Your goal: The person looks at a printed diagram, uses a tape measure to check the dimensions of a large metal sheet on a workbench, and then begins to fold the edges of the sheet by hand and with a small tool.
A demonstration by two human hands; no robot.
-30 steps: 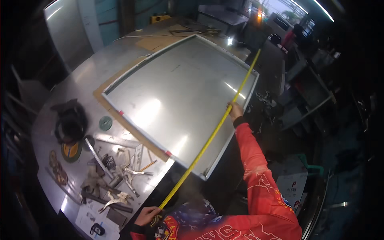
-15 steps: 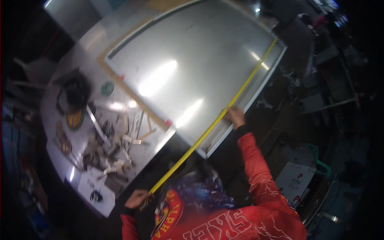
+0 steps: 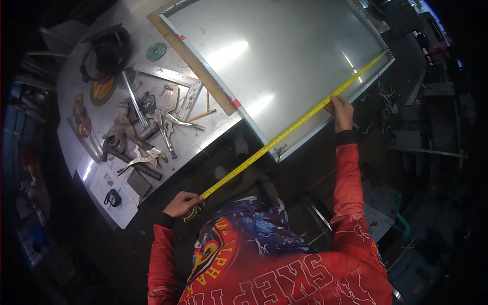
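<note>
My left hand [image 3: 182,204] is closed around the case of a tape measure [image 3: 192,213], mostly hidden by the fingers. From it a yellow tape blade [image 3: 264,148] runs out taut, up and to the right, over a large framed metal sheet panel [image 3: 295,61]. The blade's far end reaches the panel frame's right side, near its corner. My right hand [image 3: 342,112] pinches the blade partway along, above the panel's near side. Between the panel's near corner and my left hand the blade hangs over the floor.
At left a metal table [image 3: 213,132] bears locking pliers [image 3: 165,129], a metal square [image 3: 173,76], a pencil [image 3: 202,115], gloves [image 3: 121,127], a green disc [image 3: 156,51] and a dark helmet [image 3: 108,53]. Another tape measure [image 3: 113,197] lies on paper. A box [image 3: 380,208] stands at right.
My right hand has moved along the blade, farther from my left hand. The view has shifted, so panel and table sit higher and farther right. My left hand still holds the tape measure.
</note>
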